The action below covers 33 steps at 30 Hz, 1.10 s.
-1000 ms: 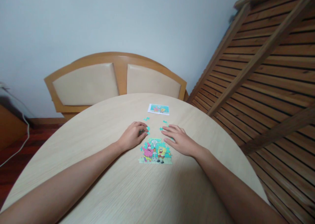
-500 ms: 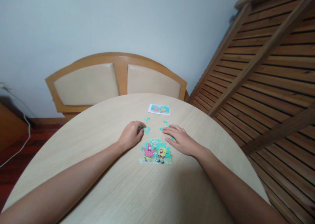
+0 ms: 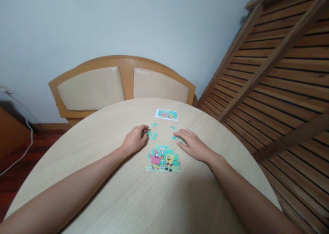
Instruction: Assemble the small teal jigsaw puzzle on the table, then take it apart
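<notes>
Fingers point(image 3: 145, 127) of the bare left hand point(image 3: 135, 139) are curving loosely inward, thumb and index tips standing apart; whether anything is lying under the palm, one cannot tell. Its forearm point(image 3: 84, 186) is slanting in from the lower left, wrist nearly straight. Just beside these fingertips, small loose turquoise jigsaw pieces point(image 3: 155, 135) are lying on a round, pale wood-grain table point(image 3: 128, 199). Opposite, the bare right hand point(image 3: 191, 143) is facing palm down, its fingers spreading leftward and its thumb parting from them; another turquoise piece point(image 3: 174, 138) is showing by its fingertips. Nearer the person, between both forearms, a partly assembled cartoon jigsaw puzzle with pink and yellow figures point(image 3: 163, 159) is lying flat.
</notes>
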Each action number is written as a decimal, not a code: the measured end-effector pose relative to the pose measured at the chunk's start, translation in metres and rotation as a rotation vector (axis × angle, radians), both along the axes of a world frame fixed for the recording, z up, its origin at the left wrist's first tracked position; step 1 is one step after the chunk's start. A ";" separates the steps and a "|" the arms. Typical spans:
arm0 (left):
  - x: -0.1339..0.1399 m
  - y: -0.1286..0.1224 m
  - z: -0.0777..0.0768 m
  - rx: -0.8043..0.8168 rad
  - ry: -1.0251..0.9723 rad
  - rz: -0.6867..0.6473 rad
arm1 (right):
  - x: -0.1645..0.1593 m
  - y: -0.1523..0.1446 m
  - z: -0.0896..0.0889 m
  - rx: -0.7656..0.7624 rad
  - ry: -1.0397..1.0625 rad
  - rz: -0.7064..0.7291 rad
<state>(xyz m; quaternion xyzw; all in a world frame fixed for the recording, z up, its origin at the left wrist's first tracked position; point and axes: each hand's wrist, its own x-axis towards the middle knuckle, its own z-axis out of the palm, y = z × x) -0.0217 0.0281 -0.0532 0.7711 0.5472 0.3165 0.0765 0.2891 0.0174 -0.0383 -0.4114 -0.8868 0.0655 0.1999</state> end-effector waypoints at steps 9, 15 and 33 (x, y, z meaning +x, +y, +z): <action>-0.009 0.008 0.006 0.022 0.153 -0.210 | 0.006 0.004 -0.001 0.036 0.016 -0.063; -0.009 0.008 0.002 0.038 0.156 -0.254 | 0.006 0.004 -0.001 0.047 0.018 -0.041; -0.003 0.003 0.005 -0.019 0.052 -0.205 | -0.015 -0.021 0.026 -0.140 -0.092 0.210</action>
